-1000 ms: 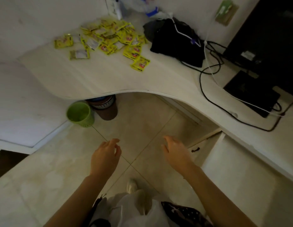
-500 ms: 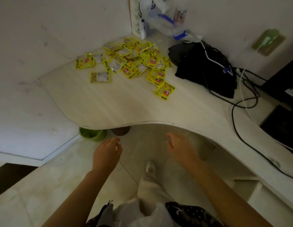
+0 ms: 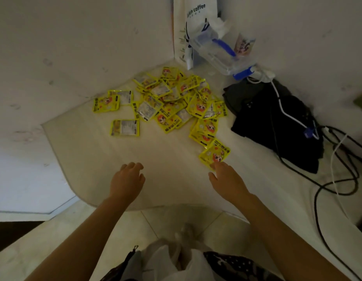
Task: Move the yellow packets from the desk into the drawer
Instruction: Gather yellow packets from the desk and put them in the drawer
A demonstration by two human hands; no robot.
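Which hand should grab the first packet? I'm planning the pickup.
Probably the right hand: its fingertips already reach the nearest yellow packet. The left hand hovers over bare desk.

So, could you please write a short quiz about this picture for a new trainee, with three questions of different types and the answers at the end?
1. True or false: the left hand is holding a yellow packet.
2. Multiple choice: which thing lies right of the yellow packets on the desk? A) a black bag B) a green cup C) a keyboard
3. Fill in: the right hand has its fingertips at the edge of the ______ packet of the pile.

Key: 1 false, the hand is empty and open. 2 A, the black bag. 3 nearest.
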